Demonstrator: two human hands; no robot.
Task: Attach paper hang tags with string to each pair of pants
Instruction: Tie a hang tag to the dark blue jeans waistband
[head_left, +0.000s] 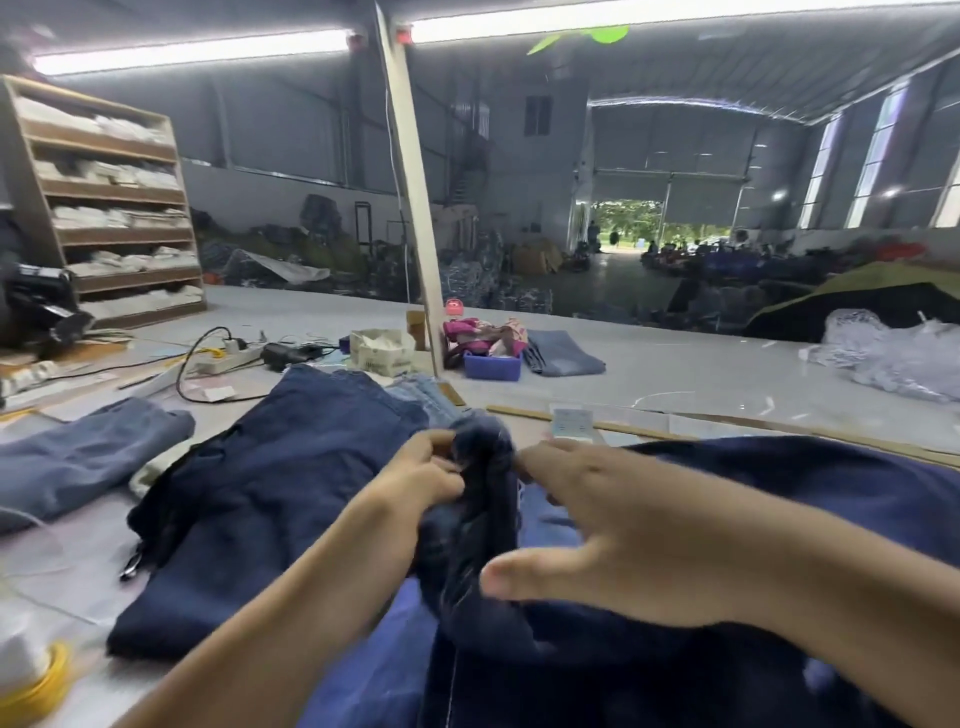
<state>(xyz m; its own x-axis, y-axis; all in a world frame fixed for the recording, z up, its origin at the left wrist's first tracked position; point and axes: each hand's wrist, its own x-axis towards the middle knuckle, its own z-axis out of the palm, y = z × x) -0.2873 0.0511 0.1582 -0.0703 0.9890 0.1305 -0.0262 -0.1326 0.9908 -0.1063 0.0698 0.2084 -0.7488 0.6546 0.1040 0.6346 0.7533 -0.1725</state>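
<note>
Two hands meet over a bunched-up fold of dark blue pants (475, 499) that we have raised in front of us. Our left hand (423, 475) curls its fingers and pinches the top of that fold from the left side. Our right hand (613, 525) reaches in from the right with its fingers spread and loose; its fingertips come up against the fold, but the blur keeps us from telling whether they pinch anything. The rest of this pair spreads toward us and off to the right across the table (675, 374).

Just left of our left arm lies a second dark blue pair (260, 493), folded flat. Farther left lies a lighter blue-grey pair (78, 457). A paper tag (571, 423) rests on the table just beyond our right fingertips, apart from the cloth. We cannot make out any string.

Farther back on the table sit a blue tub (491, 366) with pink cloth in it, a small cardboard box (382, 353), a power strip (228, 356) and a folded pair of jeans (563, 353). A yellow roll (39, 686) shows at the near left corner, and a wooden shelf (104, 197) stands at the far left.
</note>
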